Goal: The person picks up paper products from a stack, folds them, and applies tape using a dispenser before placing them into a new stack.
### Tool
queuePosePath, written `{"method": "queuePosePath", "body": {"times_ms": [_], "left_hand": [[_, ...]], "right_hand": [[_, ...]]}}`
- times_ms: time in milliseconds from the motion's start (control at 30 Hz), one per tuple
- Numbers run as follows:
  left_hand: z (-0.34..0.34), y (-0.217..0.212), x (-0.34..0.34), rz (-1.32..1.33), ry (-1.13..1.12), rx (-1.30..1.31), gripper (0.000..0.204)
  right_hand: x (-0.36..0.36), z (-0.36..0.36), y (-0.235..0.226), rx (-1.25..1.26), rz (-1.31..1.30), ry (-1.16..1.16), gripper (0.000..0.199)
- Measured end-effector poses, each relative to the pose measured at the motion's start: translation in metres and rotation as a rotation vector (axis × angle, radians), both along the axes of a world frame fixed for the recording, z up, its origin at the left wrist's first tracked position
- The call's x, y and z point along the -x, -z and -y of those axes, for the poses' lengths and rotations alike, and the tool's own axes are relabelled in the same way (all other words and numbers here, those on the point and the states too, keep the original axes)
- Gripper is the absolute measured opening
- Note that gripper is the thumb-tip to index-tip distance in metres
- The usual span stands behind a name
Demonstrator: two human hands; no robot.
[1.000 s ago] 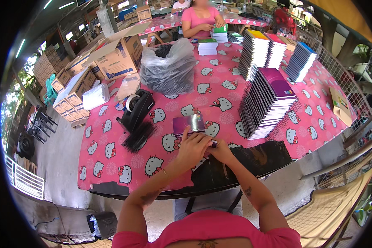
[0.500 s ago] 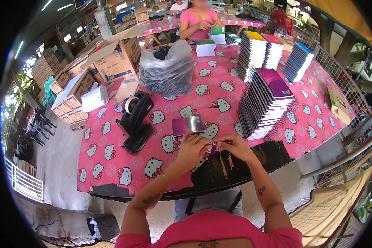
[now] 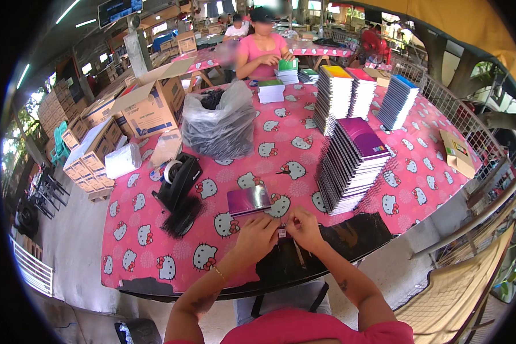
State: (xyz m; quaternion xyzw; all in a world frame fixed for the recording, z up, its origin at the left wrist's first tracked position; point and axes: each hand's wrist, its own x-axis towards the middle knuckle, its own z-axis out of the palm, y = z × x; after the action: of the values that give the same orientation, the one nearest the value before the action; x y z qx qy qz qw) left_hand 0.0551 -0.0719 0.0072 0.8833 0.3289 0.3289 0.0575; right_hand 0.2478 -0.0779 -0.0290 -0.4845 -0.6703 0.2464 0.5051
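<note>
My left hand (image 3: pixel 258 235) is low over the front of the table, its fingers bent and pressed together. Close on its right, my right hand (image 3: pixel 304 229) is closed in a pinch; what the fingertips grip is too small to make out. A small white-and-purple piece (image 3: pixel 282 233) shows between the two hands, partly covered by them. Just beyond my left fingers lies a purple notebook (image 3: pixel 248 200), flat on the table. To the right of it rises a tall stack of spiral-bound purple notebooks (image 3: pixel 355 163), with black coils along the left side.
A black tape dispenser (image 3: pixel 180 180) stands left, beside loose black coils (image 3: pixel 183 218). Behind are a clear bag (image 3: pixel 219 129) of dark material and an open carton (image 3: pixel 149 109). Yellow (image 3: pixel 333 97) and blue notebook stacks (image 3: pixel 398 103) stand farther right. Across the table, another person (image 3: pixel 262 51) handles green notebooks (image 3: pixel 287 69).
The view has tilted upward, so the table sits lower in it. My right hand has drawn into a tighter pinch, and the small piece between my hands shows more clearly.
</note>
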Motion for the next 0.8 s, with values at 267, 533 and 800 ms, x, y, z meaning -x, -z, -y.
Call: {"method": "queuePosePath", "body": {"times_ms": [267,533,800], "left_hand": [[-0.012,-0.141,-0.058,0.519,0.263,0.269,0.026],[-0.15,-0.204,-0.171,0.413,0.309,-0.015,0.033],[-0.186,-0.16,-0.223,0.155,0.118,0.085,0.041]], "right_hand": [[-0.005,0.052,-0.121,0.002,-0.454,-0.009,0.051],[-0.151,-0.012,-0.249,0.057,-0.27,0.165,0.052],[-0.188,-0.02,-0.203,-0.403,0.426,0.598,0.025]]}}
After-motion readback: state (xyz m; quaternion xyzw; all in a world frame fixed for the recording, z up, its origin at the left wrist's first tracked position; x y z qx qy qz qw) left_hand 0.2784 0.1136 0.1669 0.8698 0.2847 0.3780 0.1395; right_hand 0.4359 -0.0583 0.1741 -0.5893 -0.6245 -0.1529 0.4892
